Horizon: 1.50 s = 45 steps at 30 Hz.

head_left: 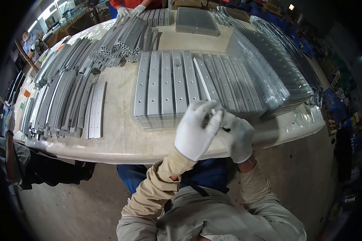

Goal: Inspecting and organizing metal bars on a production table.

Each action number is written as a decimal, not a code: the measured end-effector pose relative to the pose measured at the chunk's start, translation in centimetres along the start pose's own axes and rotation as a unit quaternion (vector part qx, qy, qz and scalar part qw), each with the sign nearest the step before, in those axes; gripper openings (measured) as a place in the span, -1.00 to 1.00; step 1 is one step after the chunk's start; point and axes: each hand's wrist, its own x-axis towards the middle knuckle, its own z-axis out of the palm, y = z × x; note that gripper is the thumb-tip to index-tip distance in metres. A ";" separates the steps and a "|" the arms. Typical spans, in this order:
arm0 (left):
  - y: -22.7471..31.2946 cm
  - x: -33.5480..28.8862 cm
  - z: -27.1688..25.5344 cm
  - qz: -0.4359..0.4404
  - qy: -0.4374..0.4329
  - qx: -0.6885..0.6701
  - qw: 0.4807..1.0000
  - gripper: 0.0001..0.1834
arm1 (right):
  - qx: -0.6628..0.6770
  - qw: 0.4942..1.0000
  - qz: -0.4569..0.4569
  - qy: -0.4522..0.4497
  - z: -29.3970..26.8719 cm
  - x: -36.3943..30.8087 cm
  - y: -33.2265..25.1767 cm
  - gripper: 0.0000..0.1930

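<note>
A silver aluminium bar (205, 78) with drilled holes slants above its neighbours, its near end reaching my gloved fingers. My left hand (195, 130), in a white glove, is closed around that near end. Close beside it, my right hand (239, 136), also white-gloved, has its fingers curled in by the left fingertips; what they pinch is hidden and slightly blurred. Beyond both hands lies a clear plastic tray (157, 122) with several drilled bars (167, 84) side by side in its slots. More trays seem stacked under it.
Loose aluminium profiles (52, 104) lie heaped on the left of the covered table (116, 140), with another pile (122, 40) behind. Plastic-wrapped trays (265, 68) stand close at the right. A flat clear tray (197, 21) lies at the back. Across the table are a co-worker's gloved hands (130, 12).
</note>
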 end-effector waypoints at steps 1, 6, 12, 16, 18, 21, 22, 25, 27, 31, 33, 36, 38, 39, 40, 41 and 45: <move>0.3 0.0 -0.7 0.029 0.027 0.039 0.998 -0.53 | -0.004 1.000 -0.017 0.002 0.3 0.0 0.1 -0.50; -2.5 1.7 -5.2 0.185 0.089 0.397 0.895 -0.51 | -0.040 0.999 -0.028 -0.001 0.9 2.4 -0.7 -0.50; -4.7 1.4 -5.3 0.203 0.043 0.474 0.856 -0.45 | -0.090 0.992 -0.073 -0.059 1.0 6.4 0.7 -0.52; -4.9 0.8 -5.6 0.204 0.044 0.473 0.856 -0.47 | -0.033 0.991 -0.109 -0.070 1.4 6.7 1.4 -0.55; -5.5 0.0 -6.3 0.203 0.063 0.405 0.889 -0.48 | 0.019 0.989 -0.112 -0.090 2.0 6.2 0.9 -0.55; -7.1 -2.1 -9.3 0.192 0.114 0.292 0.930 -0.49 | -0.027 0.986 -0.086 -0.139 1.7 4.9 0.3 -0.45; -7.7 -2.3 -10.7 0.161 0.187 0.326 0.913 -0.47 | -0.082 0.986 -0.083 -0.123 1.6 3.7 0.6 -0.41; -10.7 -1.8 -16.2 0.104 0.334 0.398 0.848 -0.44 | -0.135 0.984 -0.093 -0.068 3.1 1.1 2.0 -0.32; -13.2 -2.5 -21.8 -0.044 0.307 0.608 0.731 -0.37 | -0.138 0.985 -0.103 -0.031 4.5 0.8 1.7 -0.28; -15.9 -4.4 -24.4 -0.154 0.176 0.656 0.718 -0.30 | -0.134 0.989 -0.064 -0.018 5.6 1.0 1.2 -0.26; -16.0 -4.8 -23.9 -0.161 0.193 0.677 0.692 -0.29 | -0.137 0.989 -0.058 -0.020 5.4 0.7 1.0 -0.26; -15.7 -4.5 -23.2 -0.171 0.233 0.709 0.643 -0.27 | -0.133 0.989 -0.059 -0.018 5.3 0.7 1.3 -0.26; -14.7 -3.9 -23.5 -0.248 0.248 0.650 0.674 -0.22 | -0.124 0.990 -0.060 -0.017 5.4 0.5 1.6 -0.27; -14.1 -3.7 -23.7 -0.287 0.254 0.617 0.687 -0.20 | -0.121 0.991 -0.060 -0.019 5.3 0.5 1.5 -0.27; -13.7 -3.5 -23.8 -0.290 0.254 0.619 0.684 -0.20 | -0.121 0.991 -0.062 -0.020 5.2 0.4 1.5 -0.27; -13.2 -3.4 -24.0 -0.316 0.232 0.610 0.689 -0.18 | -0.120 0.990 -0.064 -0.022 5.2 0.4 1.4 -0.27; -11.6 -2.5 -23.0 -0.354 0.183 0.580 0.711 -0.14 | -0.101 0.993 -0.050 -0.031 5.4 0.6 1.8 -0.28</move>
